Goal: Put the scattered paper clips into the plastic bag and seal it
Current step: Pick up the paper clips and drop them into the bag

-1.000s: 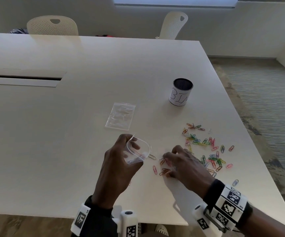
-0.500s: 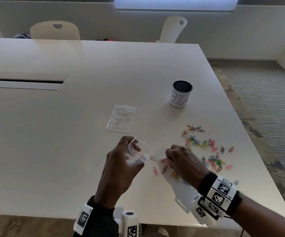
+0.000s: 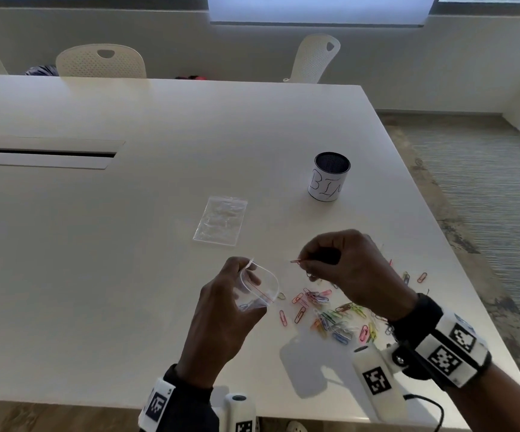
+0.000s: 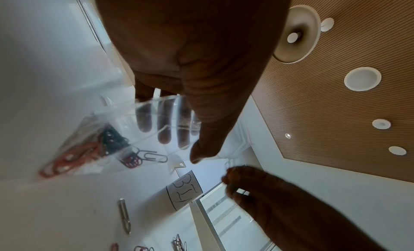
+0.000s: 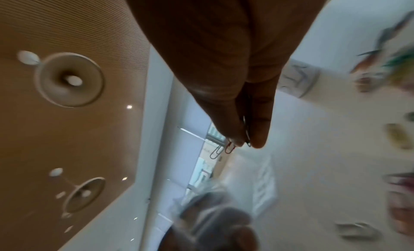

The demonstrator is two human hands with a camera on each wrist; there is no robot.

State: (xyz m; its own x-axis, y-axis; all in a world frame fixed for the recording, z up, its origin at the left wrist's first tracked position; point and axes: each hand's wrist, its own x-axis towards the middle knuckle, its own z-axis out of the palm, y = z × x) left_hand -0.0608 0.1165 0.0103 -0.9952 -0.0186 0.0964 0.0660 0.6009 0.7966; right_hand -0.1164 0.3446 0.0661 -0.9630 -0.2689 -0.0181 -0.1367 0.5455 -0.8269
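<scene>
My left hand grips a small clear plastic bag with its mouth held wide, just above the white table. Several clips lie inside the bag, red and dark ones. My right hand is lifted to the right of the bag's mouth and pinches a few paper clips between thumb and fingers; the wrist view shows the pinched clips sticking out of the fingertips. Several coloured paper clips lie scattered on the table under and right of that hand.
A second clear bag lies flat beyond the hands. A black cup with a white "BIN" label stands at the back right. The table's right edge runs close to the clips. White chairs stand on the far side.
My right hand has risen from the clips on the table with a few pinched in it and moved up toward the bag's mouth. The left hand has kept the bag where it was.
</scene>
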